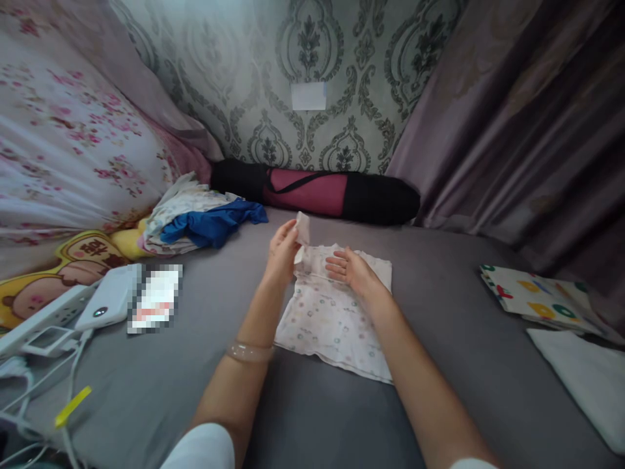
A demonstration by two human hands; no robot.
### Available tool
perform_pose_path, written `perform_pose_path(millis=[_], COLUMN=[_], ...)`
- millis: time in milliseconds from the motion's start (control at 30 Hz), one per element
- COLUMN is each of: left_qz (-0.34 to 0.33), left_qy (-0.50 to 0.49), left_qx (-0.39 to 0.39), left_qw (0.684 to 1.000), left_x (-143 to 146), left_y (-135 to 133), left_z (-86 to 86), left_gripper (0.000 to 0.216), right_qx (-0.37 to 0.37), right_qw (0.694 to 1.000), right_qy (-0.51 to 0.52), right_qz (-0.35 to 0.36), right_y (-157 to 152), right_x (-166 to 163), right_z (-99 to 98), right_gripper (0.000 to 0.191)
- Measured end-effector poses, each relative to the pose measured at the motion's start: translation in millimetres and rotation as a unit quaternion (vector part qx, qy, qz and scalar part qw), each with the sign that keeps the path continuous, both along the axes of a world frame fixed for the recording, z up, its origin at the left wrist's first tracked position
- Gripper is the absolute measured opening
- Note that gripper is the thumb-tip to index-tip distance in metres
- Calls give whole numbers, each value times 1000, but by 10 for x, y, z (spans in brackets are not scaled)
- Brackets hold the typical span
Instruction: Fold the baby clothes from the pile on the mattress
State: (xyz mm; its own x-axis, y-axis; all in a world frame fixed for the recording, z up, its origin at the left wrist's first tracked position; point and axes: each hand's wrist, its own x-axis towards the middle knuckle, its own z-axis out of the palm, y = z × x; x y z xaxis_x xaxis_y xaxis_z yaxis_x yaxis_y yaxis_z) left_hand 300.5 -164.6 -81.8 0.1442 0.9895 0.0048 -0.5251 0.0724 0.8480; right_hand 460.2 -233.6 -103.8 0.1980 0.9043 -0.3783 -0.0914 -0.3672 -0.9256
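A thin white cloth (328, 316) with a small pale print lies flattened on the grey sheet in front of me. It may be a small garment, but the folds hide its full shape. At its far left corner my left hand (284, 244) pinches a raised flap between thumb and fingers, and a translucent bangle circles that wrist. My right hand (352, 268) is over the far part of the same cloth, its fingers stretched out and pointing left. Whether those fingers press on the fabric I cannot tell.
A black and maroon long bag (307, 191) lies along the wall. To the left are a heap of clothes (205, 218), a white power bank (110, 296), a power strip (53, 312) and cables. Folded patterned fabric (537, 296) and a white folded cloth (581, 371) lie right.
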Motion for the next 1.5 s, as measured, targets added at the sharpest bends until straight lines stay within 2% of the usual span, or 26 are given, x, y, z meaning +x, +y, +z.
perform_pose_path(millis=[133, 300, 433, 500, 567, 733, 800, 867, 967, 1100, 1233, 1400, 1500], left_qz=[-60, -123, -231, -253, -230, -103, -43, -3, -5, -56, -95, -160, -173], left_qy=[96, 184, 164, 169, 192, 228, 244, 261, 292, 386, 464, 587, 633], left_qx=[46, 107, 134, 139, 148, 129, 117, 114, 127, 169, 227, 279, 287], left_qw=[992, 969, 950, 942, 942, 960, 962, 958, 948, 905, 851, 743, 698], left_x=[294, 467, 517, 515, 484, 243, 116, 15, -54, -44, -31, -21, -15], left_y=[-170, -355, -462, -475, -445, -175, -33, 83, 164, 121, 55, 12, -16], left_z=[-247, -509, -586, -576, -541, -467, -480, -520, -617, -766, -855, -845, -834], left_gripper=[39, 45, 45, 44, 39, 31, 28, 29, 43, 63, 65, 60, 56], right_qx=[-11, -7, 14, 19, 21, 22, 41, 74, 102, 58, 18, -7, -2], right_qw=[999, 999, 1000, 998, 997, 987, 981, 979, 980, 987, 989, 981, 976], right_qy=[36, 45, 1, -56, -65, 63, 62, 48, 17, -54, -74, -121, -162], right_qz=[-8, -22, -12, -5, -18, -145, -178, -182, -170, -138, -128, -149, -145], right_y=[-161, -213, -221, -221, -215, -182, -178, -183, -206, -264, -323, -323, -309], right_x=[80, 156, 199, 205, 200, 166, 166, 193, 293, 472, 588, 670, 756], right_z=[3, -33, -43, -52, -79, -197, -213, -196, -143, -121, -155, -243, -359], right_gripper=[68, 80, 87, 87, 78, 28, 23, 23, 28, 36, 38, 32, 33])
